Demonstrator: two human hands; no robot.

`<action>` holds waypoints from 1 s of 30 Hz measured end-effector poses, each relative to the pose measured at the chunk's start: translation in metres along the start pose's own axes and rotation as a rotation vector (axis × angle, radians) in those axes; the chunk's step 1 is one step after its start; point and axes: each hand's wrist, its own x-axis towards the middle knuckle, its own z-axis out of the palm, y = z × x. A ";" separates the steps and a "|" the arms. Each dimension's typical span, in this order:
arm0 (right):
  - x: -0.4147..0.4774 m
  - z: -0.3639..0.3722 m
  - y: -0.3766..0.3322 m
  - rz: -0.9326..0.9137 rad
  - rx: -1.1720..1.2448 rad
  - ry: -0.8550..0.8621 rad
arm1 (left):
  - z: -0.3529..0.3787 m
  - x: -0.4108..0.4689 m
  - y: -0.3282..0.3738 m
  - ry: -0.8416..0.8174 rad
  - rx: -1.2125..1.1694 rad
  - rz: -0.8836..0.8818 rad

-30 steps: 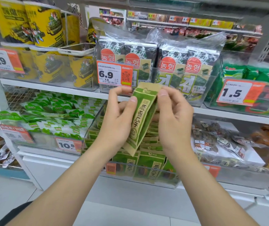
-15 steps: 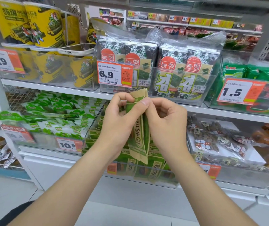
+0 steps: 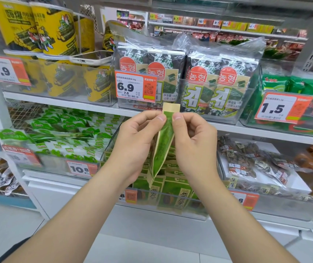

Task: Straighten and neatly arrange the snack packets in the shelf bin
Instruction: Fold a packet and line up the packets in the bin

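Green-and-tan snack packet (image 3: 164, 147) hangs edge-on above the clear bin (image 3: 203, 211); left hand (image 3: 133, 147) and right hand (image 3: 195, 149) each pinch its top seal. Risk: an uneven pinch may crease the seal; a slip would drop it across the upright packets (image 3: 177, 194) below. Clearance: bin walls close beside; upper shelf lip (image 3: 246, 130) low beyond.

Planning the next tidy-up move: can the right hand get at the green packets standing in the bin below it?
Probably, but not yet: the right hand and left hand both pinch the held packet at its top. The bin packets sit right beneath in the open-topped clear bin, nothing between.
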 end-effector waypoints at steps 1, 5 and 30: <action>0.000 0.000 0.000 0.003 0.007 -0.007 | 0.000 0.000 0.000 0.001 -0.001 0.000; 0.000 0.000 -0.001 0.013 0.066 -0.065 | 0.000 0.000 0.002 0.010 -0.012 0.016; -0.012 -0.020 -0.007 -0.081 -0.088 -0.294 | -0.025 -0.008 0.015 -0.266 0.022 -0.092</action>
